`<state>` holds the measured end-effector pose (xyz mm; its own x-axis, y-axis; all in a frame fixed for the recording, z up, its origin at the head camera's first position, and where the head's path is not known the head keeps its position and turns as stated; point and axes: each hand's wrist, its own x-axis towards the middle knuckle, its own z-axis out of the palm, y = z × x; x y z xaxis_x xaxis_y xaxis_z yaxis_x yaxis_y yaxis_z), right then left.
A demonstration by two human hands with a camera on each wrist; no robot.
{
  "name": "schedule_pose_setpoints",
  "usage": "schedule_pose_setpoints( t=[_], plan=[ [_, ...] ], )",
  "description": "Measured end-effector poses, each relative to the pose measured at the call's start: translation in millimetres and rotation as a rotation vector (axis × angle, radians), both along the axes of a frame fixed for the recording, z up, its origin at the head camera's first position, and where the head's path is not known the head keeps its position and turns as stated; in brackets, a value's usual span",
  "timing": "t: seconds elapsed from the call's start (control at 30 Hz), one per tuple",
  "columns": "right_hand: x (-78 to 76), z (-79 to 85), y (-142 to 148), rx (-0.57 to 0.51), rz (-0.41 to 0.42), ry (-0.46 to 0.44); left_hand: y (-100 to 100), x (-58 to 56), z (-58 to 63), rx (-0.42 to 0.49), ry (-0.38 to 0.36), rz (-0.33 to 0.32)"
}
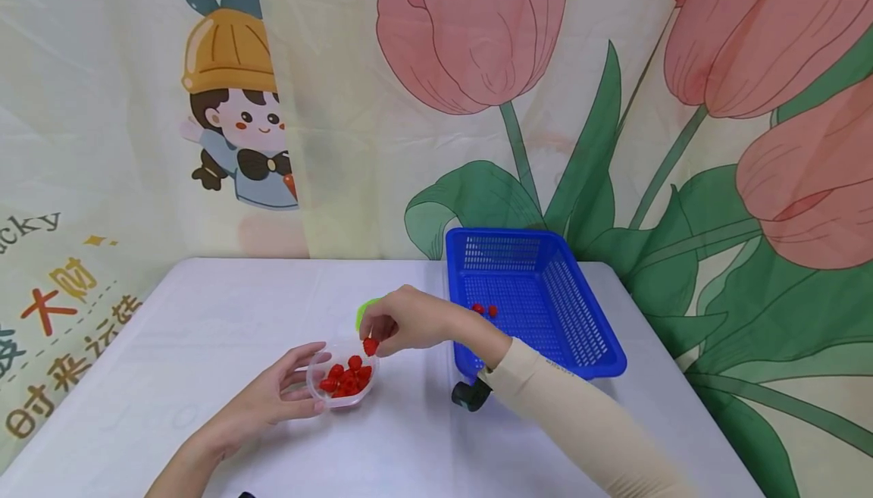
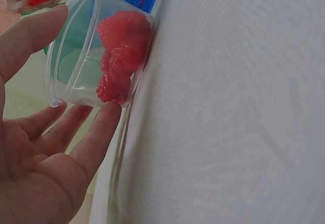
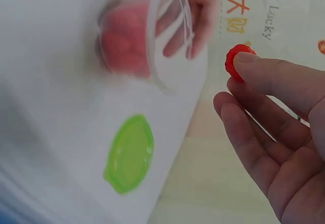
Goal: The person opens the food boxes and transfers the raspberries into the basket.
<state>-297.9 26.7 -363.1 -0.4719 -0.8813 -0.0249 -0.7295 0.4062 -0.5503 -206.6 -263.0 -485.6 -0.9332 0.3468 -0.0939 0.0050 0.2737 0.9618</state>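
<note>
A clear plastic tub point(image 1: 345, 401) stands on the white table with several red raspberries point(image 1: 348, 383) piled in its bottom. My left hand point(image 1: 269, 394) holds the tub from the left; in the left wrist view the thumb lies at the rim and the fingertips point(image 2: 109, 113) touch the opposite side. Just above the tub's far right edge, my right hand point(image 1: 409, 321) pinches one raspberry point(image 3: 238, 61) between thumb and fingers. Part of a green lid point(image 1: 364, 311) shows behind that hand; the right wrist view has the whole lid point(image 3: 131, 155) lying flat.
To the right sits a blue perforated basket point(image 1: 592, 297) with two raspberries point(image 1: 486, 309) near its left wall, partly behind my right forearm. A black wrist camera point(image 1: 470, 394) hangs below the right wrist. A printed cloth with tulips point(image 1: 477, 36) forms the backdrop behind the table.
</note>
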Motion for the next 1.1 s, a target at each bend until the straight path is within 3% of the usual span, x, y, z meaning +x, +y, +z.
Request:
schedule_pose_setpoints(
  t=[0.27, 0.47, 0.77, 1.1],
  plan=[
    [-22.0, 29.6, 44.7, -0.005, -0.106, 0.021, 2.0, 0.4, 0.5, -0.003, 0.024, 0.003],
    [-41.8, 42.4, 81.9, 0.006, -0.172, 0.059, 1.9, -0.2, 0.1, -0.004, 0.032, 0.001],
    [-69.5, 38.1, 124.8, 0.014, -0.224, 0.097, 1.3, 0.2, -1.3, -0.016, 0.046, -0.003],
    [-92.7, 16.3, 153.1, 0.038, -0.311, 0.085, 0.9, 1.3, 0.0, -0.032, 0.021, 0.0]
  ],
)
